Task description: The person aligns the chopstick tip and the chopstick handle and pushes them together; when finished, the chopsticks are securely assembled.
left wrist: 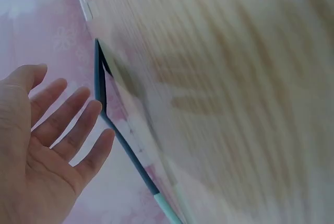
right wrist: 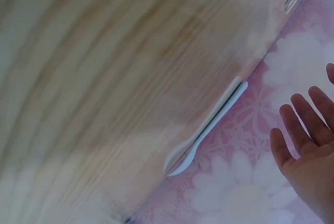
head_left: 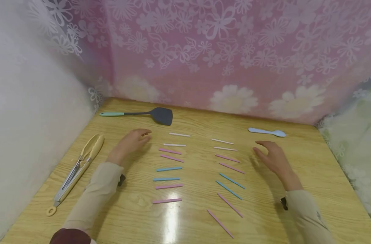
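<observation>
Across mid-frame, sticks (head_left: 166, 179) are laid between left hand (head_left: 129, 145) and right hand (head_left: 274, 160) (fingers relaxed, nothing gripped), near-crosswise at left, slanted at right, each set nearer that side's hand.

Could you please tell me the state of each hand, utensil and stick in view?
Left hand: empty, raised off the table.
Right hand: empty, likewise raised.
Tongs: lying down, unheld, arms slightly apart.
Spatula: lying down, unheld.
Spoon: lying down, unheld.
Sixteen sticks: lying apart in two columns, unheld.
</observation>
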The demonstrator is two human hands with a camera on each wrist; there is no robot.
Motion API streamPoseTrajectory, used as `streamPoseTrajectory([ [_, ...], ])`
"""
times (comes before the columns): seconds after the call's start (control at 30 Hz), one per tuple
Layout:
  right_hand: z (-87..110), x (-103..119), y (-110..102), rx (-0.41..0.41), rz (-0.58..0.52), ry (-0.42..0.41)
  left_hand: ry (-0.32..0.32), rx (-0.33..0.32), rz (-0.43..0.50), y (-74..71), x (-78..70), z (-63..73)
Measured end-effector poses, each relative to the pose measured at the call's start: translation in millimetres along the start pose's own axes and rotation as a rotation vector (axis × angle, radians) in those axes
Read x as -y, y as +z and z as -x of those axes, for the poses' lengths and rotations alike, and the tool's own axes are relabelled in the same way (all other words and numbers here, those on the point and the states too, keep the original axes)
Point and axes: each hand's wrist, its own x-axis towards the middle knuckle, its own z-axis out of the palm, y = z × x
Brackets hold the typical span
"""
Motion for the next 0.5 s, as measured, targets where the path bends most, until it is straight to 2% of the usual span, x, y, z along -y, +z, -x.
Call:
streamPoseTrajectory([
  [0.13,-5.3,0.6,6.8,0.034,-0.026,0.011,0.010,0.027,0.011,5.1,-1.8,-9.6],
  [0.37,-17.8,3.9,20.1,0.150,-0.048,0.058,0.059,0.050,-0.001,12.1,-6.7,-29.9],
  [0.5,-26.1,7.7,28.2,0.183,-0.063,0.055,0.092,0.072,0.018,14.8,-10.3,-41.2],
])
